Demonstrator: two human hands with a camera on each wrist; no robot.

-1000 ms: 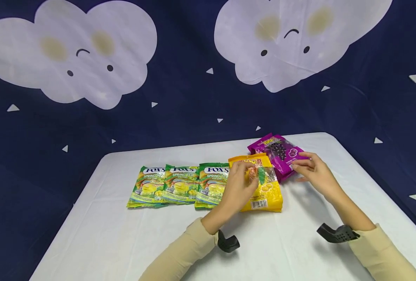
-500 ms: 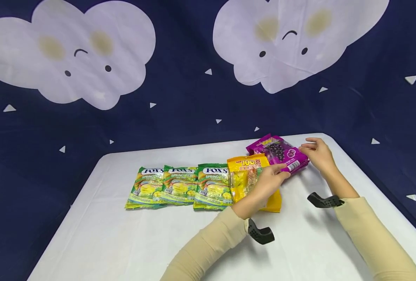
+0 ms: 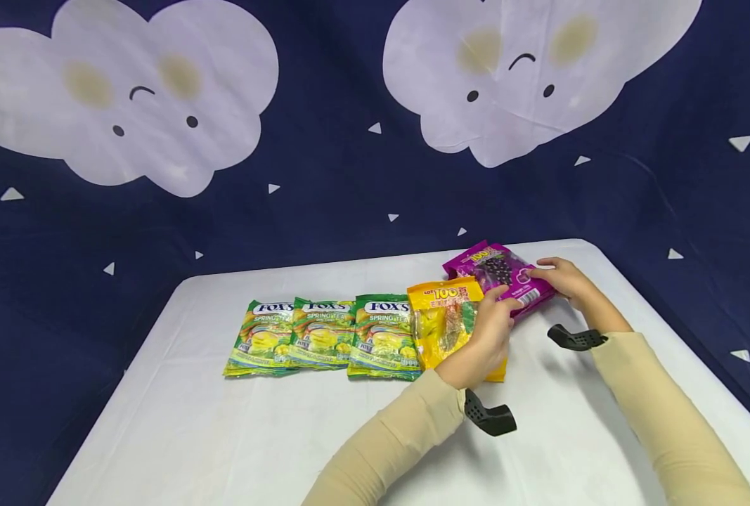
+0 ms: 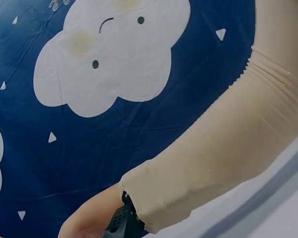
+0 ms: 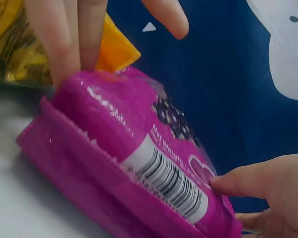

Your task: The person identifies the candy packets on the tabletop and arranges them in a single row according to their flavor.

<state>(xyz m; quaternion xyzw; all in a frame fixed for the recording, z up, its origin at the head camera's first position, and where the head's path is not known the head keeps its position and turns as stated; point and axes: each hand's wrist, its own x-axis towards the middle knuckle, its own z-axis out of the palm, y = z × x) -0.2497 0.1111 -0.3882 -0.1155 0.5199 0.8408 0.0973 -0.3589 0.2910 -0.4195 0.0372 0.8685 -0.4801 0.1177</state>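
Observation:
A purple grape candy bag (image 3: 496,270) lies at the back right of the table, overlapping another purple bag (image 3: 462,258). My right hand (image 3: 569,283) holds its right side; in the right wrist view the thumb (image 5: 243,181) presses the printed front near the barcode and other fingers are lower along the side. My left hand (image 3: 490,334) reaches across a yellow candy bag (image 3: 438,330), its fingers (image 5: 59,49) extended against the left side of the purple bag. The left wrist view catches only the back of the left hand (image 4: 92,218), fingers out of frame.
Three green Fox's candy bags (image 3: 384,337) lie in an overlapping row left of the yellow bag. A white cloth (image 3: 223,436) covers the table. Behind its far edge hangs a dark blue backdrop (image 3: 324,232) with clouds. Each wrist wears a black camera mount (image 3: 490,414).
My left hand has moved right from the yellow bag to the purple one. The right hand lifted to the purple bag's far right corner, then closed on its side. The purple bag has turned slightly.

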